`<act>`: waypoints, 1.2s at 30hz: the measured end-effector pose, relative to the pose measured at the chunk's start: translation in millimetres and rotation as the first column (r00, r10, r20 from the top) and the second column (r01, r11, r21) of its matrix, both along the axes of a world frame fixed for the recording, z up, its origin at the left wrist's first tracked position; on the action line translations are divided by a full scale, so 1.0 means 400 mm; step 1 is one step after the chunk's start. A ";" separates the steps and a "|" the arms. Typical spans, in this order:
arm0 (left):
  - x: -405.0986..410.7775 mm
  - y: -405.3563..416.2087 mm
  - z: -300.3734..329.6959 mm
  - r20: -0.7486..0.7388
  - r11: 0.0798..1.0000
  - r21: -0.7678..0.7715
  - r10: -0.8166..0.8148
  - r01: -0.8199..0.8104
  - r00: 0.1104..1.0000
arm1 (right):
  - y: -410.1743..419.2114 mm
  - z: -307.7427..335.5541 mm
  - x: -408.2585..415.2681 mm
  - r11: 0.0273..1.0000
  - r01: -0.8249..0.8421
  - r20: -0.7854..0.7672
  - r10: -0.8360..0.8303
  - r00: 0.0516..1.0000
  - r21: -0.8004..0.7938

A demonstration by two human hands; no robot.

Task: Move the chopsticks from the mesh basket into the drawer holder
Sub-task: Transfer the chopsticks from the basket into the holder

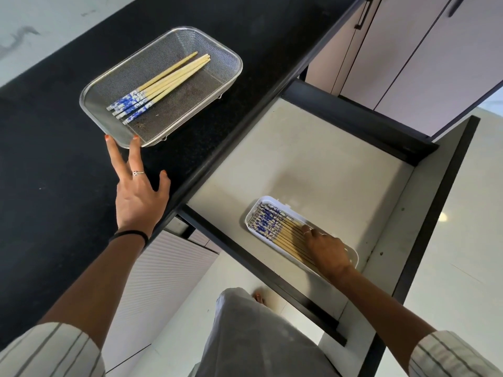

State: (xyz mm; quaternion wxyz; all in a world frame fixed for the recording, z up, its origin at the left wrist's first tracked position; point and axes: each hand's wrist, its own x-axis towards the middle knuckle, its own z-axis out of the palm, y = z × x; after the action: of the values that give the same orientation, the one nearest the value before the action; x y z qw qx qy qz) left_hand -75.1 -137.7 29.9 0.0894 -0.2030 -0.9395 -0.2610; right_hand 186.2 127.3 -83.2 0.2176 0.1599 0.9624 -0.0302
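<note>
The left hand [138,197] is spread flat over the black counter [54,159], two fingertips touching the near rim of the mesh basket [89,104]. Four chopsticks [160,85] are left inside the basket, beyond the fingers. In the open drawer [299,159], the right hand [328,250] is laid on the row of chopsticks [272,227] in the white holder [251,213]; its grip cannot be made out.

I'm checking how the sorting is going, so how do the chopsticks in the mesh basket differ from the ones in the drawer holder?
The chopsticks in the mesh basket are few, about four, and lie loose, fanned slightly apart. The chopsticks in the drawer holder are many, packed parallel in a neat row. The basket ones lie untouched, the left hand only at the rim, while the right hand rests on the holder ones. Both sets share pale shafts with blue-and-white ends.
</note>
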 end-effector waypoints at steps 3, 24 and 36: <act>0.001 0.000 0.001 0.006 1.000 0.000 -0.004 0.004 1.000 | -0.004 -0.003 0.003 1.000 -0.010 -0.011 0.010 1.000 0.004; 0.001 -0.003 0.005 0.031 1.000 -0.001 -0.008 0.008 0.999 | 0.021 -0.013 -0.004 0.882 -0.294 -0.214 0.227 0.950 -0.368; 0.005 -0.001 0.007 0.038 1.000 0.001 -0.005 0.005 0.999 | 0.029 -0.038 0.014 0.916 -0.263 -0.131 0.234 0.963 -0.303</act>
State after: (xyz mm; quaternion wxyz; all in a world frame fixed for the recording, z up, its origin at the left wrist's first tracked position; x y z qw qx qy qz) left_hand -73.3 -138.3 32.8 0.0709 -0.2002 -0.9404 -0.2657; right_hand 191.8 138.7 -98.5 0.1980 -0.0024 0.9664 -0.1638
